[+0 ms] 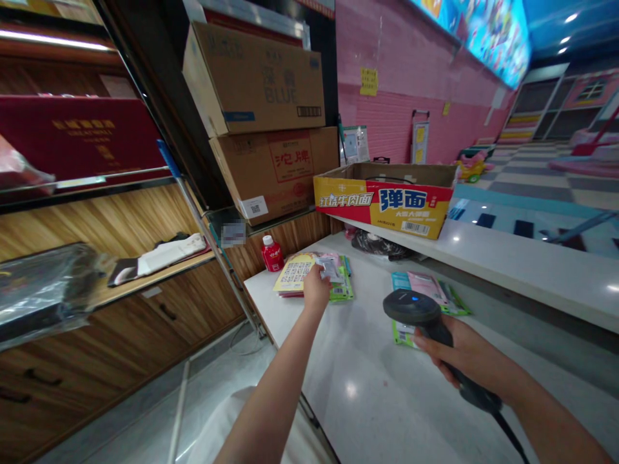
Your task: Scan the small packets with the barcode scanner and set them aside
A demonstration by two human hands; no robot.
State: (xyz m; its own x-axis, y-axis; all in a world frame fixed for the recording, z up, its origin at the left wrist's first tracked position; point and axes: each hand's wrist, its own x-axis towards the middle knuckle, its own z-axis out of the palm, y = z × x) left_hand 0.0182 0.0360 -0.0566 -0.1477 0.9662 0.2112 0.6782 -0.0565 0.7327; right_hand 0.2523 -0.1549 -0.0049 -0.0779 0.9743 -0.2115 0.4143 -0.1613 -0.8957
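"Left arm nearest. Left hand?"

"Half-curled at the small silver-grey plastic packet on the left pile of flat green-edged packets; gripped or just touched, can't tell."

"Right hand?"

"Wrapped round the black handheld scanner, before the right pile of pink-and-green plastic packets, same white desk."

"Progress?"

"Midway, I'd guess: two piles out. Which packets are done or left, can't tell."
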